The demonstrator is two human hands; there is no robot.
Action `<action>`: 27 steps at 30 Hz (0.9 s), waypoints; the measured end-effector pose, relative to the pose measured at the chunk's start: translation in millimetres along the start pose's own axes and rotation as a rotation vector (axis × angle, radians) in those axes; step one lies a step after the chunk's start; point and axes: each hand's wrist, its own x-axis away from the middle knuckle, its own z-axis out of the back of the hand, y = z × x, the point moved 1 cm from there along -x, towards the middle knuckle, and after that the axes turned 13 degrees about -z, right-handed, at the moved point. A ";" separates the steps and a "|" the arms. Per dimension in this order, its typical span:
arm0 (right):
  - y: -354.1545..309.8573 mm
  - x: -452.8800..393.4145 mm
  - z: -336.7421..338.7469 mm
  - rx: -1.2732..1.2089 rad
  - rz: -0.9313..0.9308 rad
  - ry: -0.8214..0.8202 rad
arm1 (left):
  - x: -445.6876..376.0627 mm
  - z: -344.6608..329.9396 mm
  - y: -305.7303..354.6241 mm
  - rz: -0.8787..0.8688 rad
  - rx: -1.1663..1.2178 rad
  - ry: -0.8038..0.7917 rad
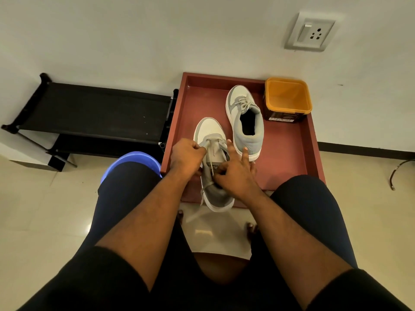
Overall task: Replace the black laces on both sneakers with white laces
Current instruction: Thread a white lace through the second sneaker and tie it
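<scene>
1. Head view, only one I've got: the near grey-and-white low-top sneaker [213, 162] sits at the front lip of a shallow reddish-brown wooden tray [289, 162], heel hanging over the edge toward me. The second grey-and-white sneaker [244, 120] is further back in the tray, already wearing a pale lace [244, 103] tied in a bow, just beside an orange-rimmed square plastic tub [287, 98].

2. What could go sideways, I reckon: with the heel overhanging, a hard tug could tip or drag that shoe off the tray. A loose pale lace end [203, 193] dangles off the left side toward the floor, so it could slip back out of an eyelet or snag. No black laces visible anywhere, so can't say where they ended up.

3. Grip: my left hand [187, 157] is curled tight, pinching lace at the upper eyelets, front-left of the tongue. My right hand [235, 170] pinches lace with thumb and curled fingers near the tongue label, while two fingers stick out straight, tips touching the far shoe's sole edge.
</scene>
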 end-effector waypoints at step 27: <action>34.8 -15.1 59.4 -1.091 -0.044 0.074 | -7.9 -2.0 31.5 -0.400 0.297 -0.262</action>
